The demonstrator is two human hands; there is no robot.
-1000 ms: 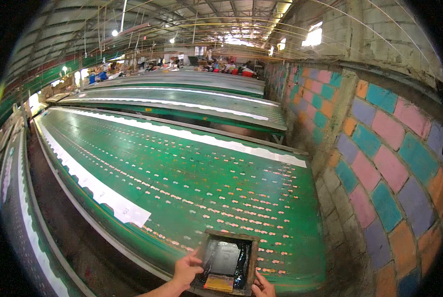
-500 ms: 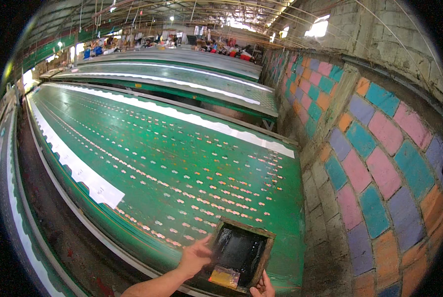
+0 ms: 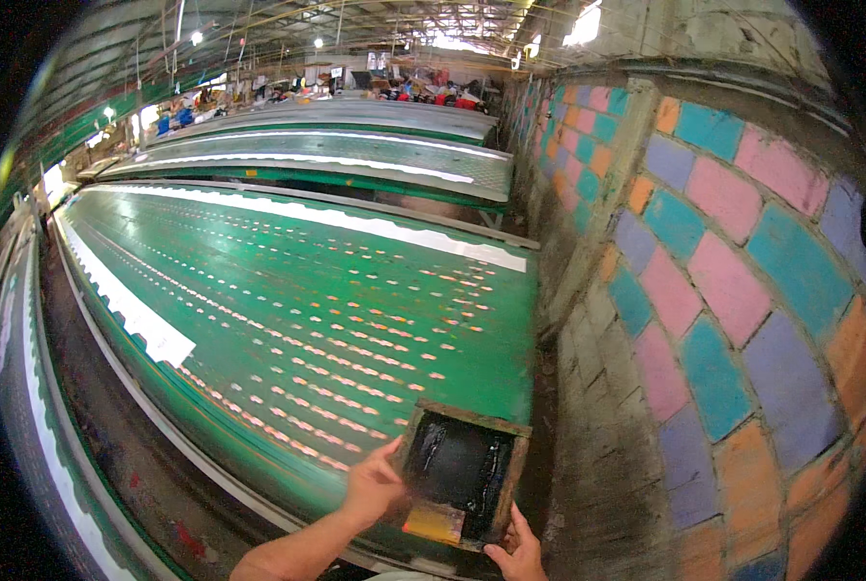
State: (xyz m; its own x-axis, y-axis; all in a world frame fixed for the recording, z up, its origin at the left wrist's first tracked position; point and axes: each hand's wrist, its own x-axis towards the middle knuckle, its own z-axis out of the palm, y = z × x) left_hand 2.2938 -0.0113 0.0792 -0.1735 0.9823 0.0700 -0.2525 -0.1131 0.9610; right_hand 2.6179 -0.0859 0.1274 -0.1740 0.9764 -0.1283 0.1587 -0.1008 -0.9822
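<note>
Along the left edge of the green surface [image 3: 499, 373] runs a wavy-edged white strip [image 3: 152, 324]. At the surface's near right corner, the left hand [image 3: 375, 484] closes its grip on the left side of a framed screen [image 3: 460, 463]: worn brownish rim, glossy black inside, yellow patch [image 3: 434, 521] nearest the person. The right hand [image 3: 517, 552] grips its near right corner. Right of the surface stands a painted block wall [image 3: 718, 295].

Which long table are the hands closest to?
The wide green table in front, with rows of pinkish marks; the others stand farther back or left.
</note>
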